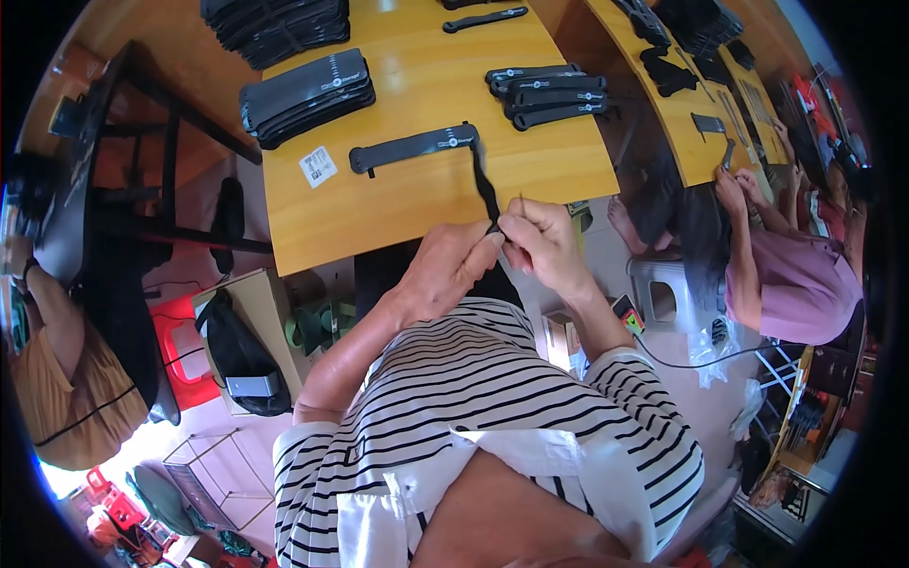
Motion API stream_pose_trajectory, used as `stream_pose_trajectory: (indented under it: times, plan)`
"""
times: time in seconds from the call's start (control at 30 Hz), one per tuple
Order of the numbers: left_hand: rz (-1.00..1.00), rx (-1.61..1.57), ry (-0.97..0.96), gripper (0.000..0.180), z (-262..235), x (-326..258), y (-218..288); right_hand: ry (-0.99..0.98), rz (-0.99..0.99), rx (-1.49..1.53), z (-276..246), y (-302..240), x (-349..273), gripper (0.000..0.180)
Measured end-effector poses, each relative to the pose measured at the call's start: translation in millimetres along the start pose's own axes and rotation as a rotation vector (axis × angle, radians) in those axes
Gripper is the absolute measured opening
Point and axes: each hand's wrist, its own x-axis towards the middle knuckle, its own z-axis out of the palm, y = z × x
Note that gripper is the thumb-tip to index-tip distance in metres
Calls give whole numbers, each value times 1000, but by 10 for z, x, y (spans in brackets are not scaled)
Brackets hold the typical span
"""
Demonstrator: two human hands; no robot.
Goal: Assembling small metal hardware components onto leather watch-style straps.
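Note:
A long black flat strap (417, 147) lies across the wooden table (398, 208), and its right end bends down over the front edge. My left hand (453, 265) pinches that hanging end from the left. My right hand (542, 239) meets it from the right, fingers closed on the same strap tip and on something thin that sticks up, too small to make out. Both hands sit just below the table's front edge.
Several black straps (549, 95) lie stacked at the table's right, another stack (308, 95) at its left, and a white label (318, 166) near the front. A second person (791, 275) works at the neighbouring table (691, 123) on the right. A red stool (180, 346) stands lower left.

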Motion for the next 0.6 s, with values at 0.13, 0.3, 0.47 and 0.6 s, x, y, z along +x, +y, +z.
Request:
stream_pose_trajectory:
  times: [0.13, 0.3, 0.47, 0.6]
  plan:
    - [-36, -274, 9, 39, 56, 131, -142, 81, 165, 509, -21, 162, 82, 31]
    - [-105, -422, 84, 37, 91, 354, -189, 109, 322, 857, -234, 178, 325, 30]
    - [-86, -464, 69, 35, 109, 443, -196, 44, 479, 1161, -651, 205, 446, 30]
    - [-99, -536, 60, 33, 133, 439, -263, 268, 391, 1340, -1013, 239, 626, 34]
